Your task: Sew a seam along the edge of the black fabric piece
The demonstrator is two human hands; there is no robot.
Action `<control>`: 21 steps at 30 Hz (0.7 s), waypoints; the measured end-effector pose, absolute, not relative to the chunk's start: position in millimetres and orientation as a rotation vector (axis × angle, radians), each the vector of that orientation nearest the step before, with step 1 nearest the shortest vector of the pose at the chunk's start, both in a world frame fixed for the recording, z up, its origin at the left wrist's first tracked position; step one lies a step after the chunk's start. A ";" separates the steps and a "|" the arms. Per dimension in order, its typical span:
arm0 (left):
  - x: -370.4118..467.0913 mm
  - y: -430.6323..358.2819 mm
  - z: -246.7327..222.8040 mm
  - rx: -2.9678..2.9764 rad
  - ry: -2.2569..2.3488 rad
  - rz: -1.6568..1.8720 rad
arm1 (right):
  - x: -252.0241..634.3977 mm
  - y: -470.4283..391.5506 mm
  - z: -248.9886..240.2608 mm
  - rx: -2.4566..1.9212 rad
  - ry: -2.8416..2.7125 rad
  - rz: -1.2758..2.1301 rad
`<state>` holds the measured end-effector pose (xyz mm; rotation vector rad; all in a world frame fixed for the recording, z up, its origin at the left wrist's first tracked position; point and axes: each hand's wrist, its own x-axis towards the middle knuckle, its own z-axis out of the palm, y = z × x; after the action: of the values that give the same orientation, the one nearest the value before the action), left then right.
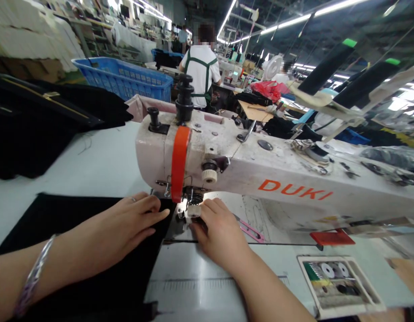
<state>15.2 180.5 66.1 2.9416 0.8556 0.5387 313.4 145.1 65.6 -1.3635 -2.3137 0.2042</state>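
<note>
My left hand (120,230) lies flat, fingers together, on a piece of black fabric (76,219) spread on the table, its fingertips close to the presser foot (190,210) of a white sewing machine (280,179) marked DUKI. My right hand (220,230) rests on the machine bed just right of the needle area, fingers pressing down at the edge of the black fabric beside the foot. Neither hand lifts anything. A silver bracelet (34,277) sits on my left wrist.
A pile of black garments (42,120) lies at the left back, with a blue plastic crate (126,78) behind. Pink snips (250,230) rest on the bed. A small parts tray (337,284) sits front right. A person in a white shirt (200,71) works farther back.
</note>
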 end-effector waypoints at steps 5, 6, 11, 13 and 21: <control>26.8 149.9 53.1 3.047 0.939 0.648 | 308.8 154.7 55.4 -1.375 -2.228 -0.003; 28.6 146.6 50.2 3.025 0.957 0.669 | 308.9 154.4 53.9 -1.357 -2.242 -0.036; 28.0 151.3 46.5 2.903 0.898 0.670 | 312.8 140.7 47.7 -0.969 -2.399 -0.015; 26.3 160.5 50.2 2.912 0.833 0.680 | 310.5 135.7 44.0 -0.853 -2.429 -0.011; 13.0 197.2 55.2 3.001 0.718 0.493 | 305.8 134.8 56.0 -0.893 -2.359 0.267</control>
<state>13.0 197.2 55.2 3.0014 0.7177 0.4935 305.8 134.8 56.0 -0.8931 -2.3588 0.2672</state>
